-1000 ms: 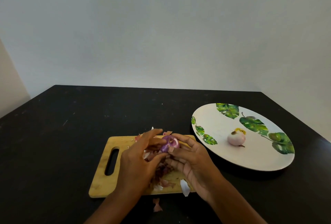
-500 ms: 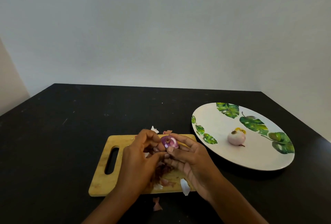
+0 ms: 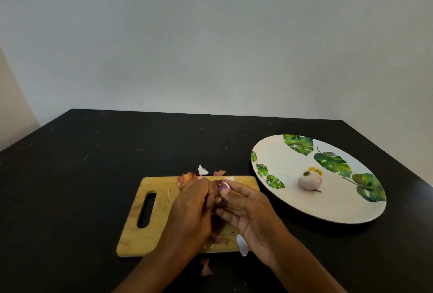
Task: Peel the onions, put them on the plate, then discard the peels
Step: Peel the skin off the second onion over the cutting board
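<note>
both hands work over the cutting board [image 3: 154,201]: right hand [image 3: 251,213] cups a purple onion [image 3: 222,190] w/ fingers curled round it, left hand [image 3: 192,208] w/ fingers bent in against the onion's left side, prob pinching a bit of skin, tho the exact pinch is hidden btwn the hands. onion is held just above the board, not resting on it. one peeled onion [image 3: 309,181] already sits on the leaf-print plate [image 3: 281,201], off to the right on the black table [image 3: 70,175].

step in hand looks like stripping the last skin. to do it well: keep right-hand grip firm but light so it doesn't slip, pull skin down from the top end in strips, rotate onion btwn pulls, stay over the board so scraps land there. peels [image 3: 187,178] are already scattered on the board, and a scrap [image 3: 206,268] lies on the table at its near edge, so less spread = easier discard later.
</note>
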The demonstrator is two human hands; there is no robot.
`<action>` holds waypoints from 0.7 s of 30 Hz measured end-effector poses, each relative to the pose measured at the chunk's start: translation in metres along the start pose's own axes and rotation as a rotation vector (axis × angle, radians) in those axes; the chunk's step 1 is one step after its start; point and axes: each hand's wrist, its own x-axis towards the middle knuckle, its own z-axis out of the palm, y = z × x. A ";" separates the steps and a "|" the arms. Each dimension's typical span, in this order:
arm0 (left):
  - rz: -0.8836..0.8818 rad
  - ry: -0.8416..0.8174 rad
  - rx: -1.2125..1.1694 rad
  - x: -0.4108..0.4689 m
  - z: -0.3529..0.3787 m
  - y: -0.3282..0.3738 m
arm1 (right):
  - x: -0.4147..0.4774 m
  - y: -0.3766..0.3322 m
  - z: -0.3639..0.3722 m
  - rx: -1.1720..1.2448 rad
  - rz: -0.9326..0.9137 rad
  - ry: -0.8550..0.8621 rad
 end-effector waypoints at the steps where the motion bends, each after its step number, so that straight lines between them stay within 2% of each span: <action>1: 0.040 0.001 0.013 0.000 0.000 0.000 | 0.000 0.000 0.001 0.001 0.002 0.004; 7: 0.260 0.040 0.214 0.001 0.001 0.001 | -0.001 0.002 0.004 0.057 0.013 0.012; 12: 0.359 0.102 0.248 0.001 0.002 0.003 | -0.001 0.000 0.007 0.085 0.019 0.025; 17: 0.313 0.028 0.189 -0.004 0.004 0.008 | 0.004 -0.011 -0.003 0.225 0.028 0.121; 21: 0.164 0.032 0.144 -0.003 0.002 0.001 | 0.005 -0.015 -0.007 0.263 0.030 0.139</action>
